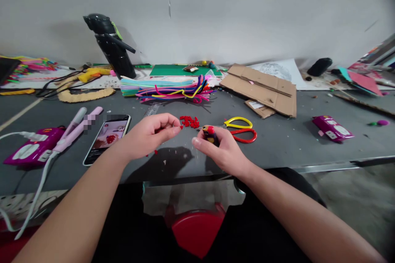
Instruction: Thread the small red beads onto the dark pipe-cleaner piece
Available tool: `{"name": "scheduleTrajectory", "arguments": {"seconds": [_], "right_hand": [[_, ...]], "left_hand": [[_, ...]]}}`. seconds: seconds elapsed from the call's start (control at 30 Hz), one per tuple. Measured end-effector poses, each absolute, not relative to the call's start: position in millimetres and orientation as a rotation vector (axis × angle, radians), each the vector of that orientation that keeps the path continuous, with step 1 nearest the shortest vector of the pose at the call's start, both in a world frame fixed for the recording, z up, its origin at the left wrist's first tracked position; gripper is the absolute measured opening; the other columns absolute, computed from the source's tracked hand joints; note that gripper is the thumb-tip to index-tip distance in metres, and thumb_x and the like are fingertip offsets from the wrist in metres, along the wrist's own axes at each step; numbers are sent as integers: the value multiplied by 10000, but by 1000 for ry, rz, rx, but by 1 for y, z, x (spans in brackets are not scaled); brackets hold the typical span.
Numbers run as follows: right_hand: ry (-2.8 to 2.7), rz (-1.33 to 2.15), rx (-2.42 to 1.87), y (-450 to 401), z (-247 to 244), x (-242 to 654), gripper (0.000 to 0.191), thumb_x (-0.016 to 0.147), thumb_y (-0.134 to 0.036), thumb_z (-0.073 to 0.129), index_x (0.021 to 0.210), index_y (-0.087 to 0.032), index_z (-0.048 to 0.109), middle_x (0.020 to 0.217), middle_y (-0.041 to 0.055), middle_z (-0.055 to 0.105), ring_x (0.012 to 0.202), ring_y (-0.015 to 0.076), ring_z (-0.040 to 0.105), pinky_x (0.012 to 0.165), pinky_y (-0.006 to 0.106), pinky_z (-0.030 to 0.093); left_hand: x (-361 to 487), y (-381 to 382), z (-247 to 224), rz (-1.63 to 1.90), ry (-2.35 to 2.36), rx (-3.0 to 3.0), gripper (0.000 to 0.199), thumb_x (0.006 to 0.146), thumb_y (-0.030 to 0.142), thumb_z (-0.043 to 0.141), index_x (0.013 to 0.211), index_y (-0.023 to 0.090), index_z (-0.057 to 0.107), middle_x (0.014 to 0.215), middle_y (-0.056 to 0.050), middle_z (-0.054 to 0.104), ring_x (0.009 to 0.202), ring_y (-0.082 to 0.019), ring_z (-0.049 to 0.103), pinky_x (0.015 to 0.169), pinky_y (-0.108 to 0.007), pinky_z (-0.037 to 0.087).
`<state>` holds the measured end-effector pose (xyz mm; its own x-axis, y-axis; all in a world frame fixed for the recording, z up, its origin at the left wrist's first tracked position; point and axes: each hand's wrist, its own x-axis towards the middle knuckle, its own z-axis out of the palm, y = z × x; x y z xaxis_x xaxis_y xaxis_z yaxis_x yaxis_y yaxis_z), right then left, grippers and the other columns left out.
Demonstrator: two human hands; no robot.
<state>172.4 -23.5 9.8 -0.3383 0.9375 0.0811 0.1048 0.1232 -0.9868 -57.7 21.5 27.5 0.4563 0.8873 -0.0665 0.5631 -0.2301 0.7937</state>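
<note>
My left hand is closed in a pinch, with a small red piece at the fingertips. To its right, my right hand wraps round a dark lighter with a red top and yellow markings. No flame shows on it. A pile of small red pieces lies on the table just beyond and between the hands. Scissors with one yellow and one red handle lie beside the right hand, their blades partly hidden. A phone showing a picture of something red lies left of the left hand.
Bundled pipe cleaners and cardboard lie at the back, near a black bottle. On the left, a pink straightener-like tool rests by a purple power strip. Another purple block sits at right on the grey table.
</note>
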Motion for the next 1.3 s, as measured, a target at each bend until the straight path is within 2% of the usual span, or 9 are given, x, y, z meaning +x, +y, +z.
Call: {"name": "scheduleTrajectory", "arguments": {"seconds": [0.13, 0.33, 0.67, 0.83, 1.07, 1.2, 1.3], "right_hand": [[-1587, 1282, -1070, -26, 13, 171, 283, 860, -397, 704, 747, -174, 569, 665, -29, 495, 614, 106, 420, 591, 257, 356], [-1506, 1232, -1053, -29, 10, 168, 231, 857, -383, 709, 787, -173, 643, 715, 10, 566, 637, 123, 465, 575, 262, 386], [-1482, 1270, -1033, -34, 12, 169, 213, 814, -362, 766, 811, -168, 678, 682, -1, 551, 594, 108, 433, 533, 258, 356], [-1511, 1310, -1031, -32, 11, 170, 217, 825, -366, 746, 791, -166, 671, 619, -24, 492, 562, 100, 383, 516, 257, 320], [-1401, 1422, -1068, -26, 13, 169, 221, 789, -327, 758, 741, -156, 626, 591, -41, 484, 533, 82, 388, 492, 235, 306], [-1143, 1652, -960, -23, 11, 169, 211, 830, -340, 721, 778, -168, 611, 508, -86, 377, 444, 60, 295, 441, 226, 222], [-906, 1820, -820, -22, 11, 169, 170, 860, -289, 691, 786, -182, 581, 503, -116, 274, 402, 41, 199, 428, 219, 175]], "left_hand": [[-55, 10, 35, 654, 1120, 1847, 284, 923, 468, 606, 968, 188, 626, 672, 43, 450, 600, -86, 399, 541, -194, 349], [-49, 2, 37, 663, 1051, 1778, 263, 910, 451, 632, 904, 188, 621, 629, 49, 429, 538, -76, 389, 481, -187, 323], [-40, -1, 35, 593, 974, 1719, 216, 916, 399, 615, 880, 187, 625, 622, 55, 378, 556, -76, 344, 506, -192, 309], [-38, -1, 31, 507, 1006, 1728, 214, 905, 395, 616, 858, 186, 608, 620, 54, 351, 562, -81, 323, 500, -198, 294], [-45, 4, 31, 565, 1032, 1755, 180, 908, 362, 601, 905, 185, 633, 665, 40, 432, 584, -81, 377, 510, -193, 322], [-46, 6, 32, 632, 1053, 1731, 171, 903, 343, 615, 988, 202, 664, 691, 39, 472, 588, -81, 418, 507, -189, 347], [-38, 3, 28, 694, 1019, 1750, 252, 896, 331, 643, 1122, 229, 688, 735, 28, 516, 625, -89, 461, 546, -203, 386]]}}
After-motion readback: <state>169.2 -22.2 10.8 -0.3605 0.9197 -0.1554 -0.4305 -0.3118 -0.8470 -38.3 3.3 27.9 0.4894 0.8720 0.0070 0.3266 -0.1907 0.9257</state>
